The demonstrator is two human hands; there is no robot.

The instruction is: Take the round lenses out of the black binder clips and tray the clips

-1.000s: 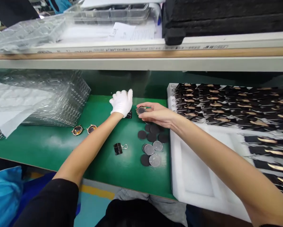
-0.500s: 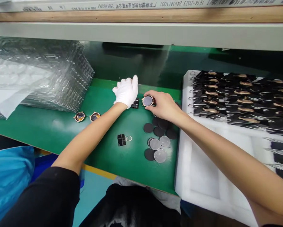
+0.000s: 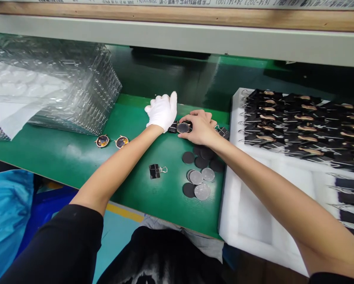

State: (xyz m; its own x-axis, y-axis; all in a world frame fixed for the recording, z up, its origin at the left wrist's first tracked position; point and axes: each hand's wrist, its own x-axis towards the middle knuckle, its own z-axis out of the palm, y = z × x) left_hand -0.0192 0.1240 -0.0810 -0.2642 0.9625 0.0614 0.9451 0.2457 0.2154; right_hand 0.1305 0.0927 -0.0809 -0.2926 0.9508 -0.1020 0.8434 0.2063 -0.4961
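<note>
My left hand [image 3: 162, 112], in a white glove, is curled closed over a black binder clip [image 3: 173, 126], whose jaw end sticks out on the right; its handles are hidden. My bare right hand [image 3: 201, 127] pinches a round watch case [image 3: 183, 127] with a dark disc on its face, thumb in front and fingers behind. Clip and case meet edge to edge, or nearly so. Another binder clip [image 3: 154, 171] lies nearer me. Below my right hand are several black discs [image 3: 201, 162] and several clear discs [image 3: 196, 177].
Two watch cases [image 3: 102, 141] lie left of my forearm. Stacked clear plastic trays [image 3: 85, 94] fill the back left. On the right stands a white foam tray [image 3: 233, 205] with rows of clipped watch cases [image 3: 268, 116]. Another binder clip [image 3: 222, 131] lies behind my right hand. A shelf edge [image 3: 177, 35] crosses above.
The gap between the clip in my left hand and the watch case in my right has closed. The whole view has shifted slightly.
</note>
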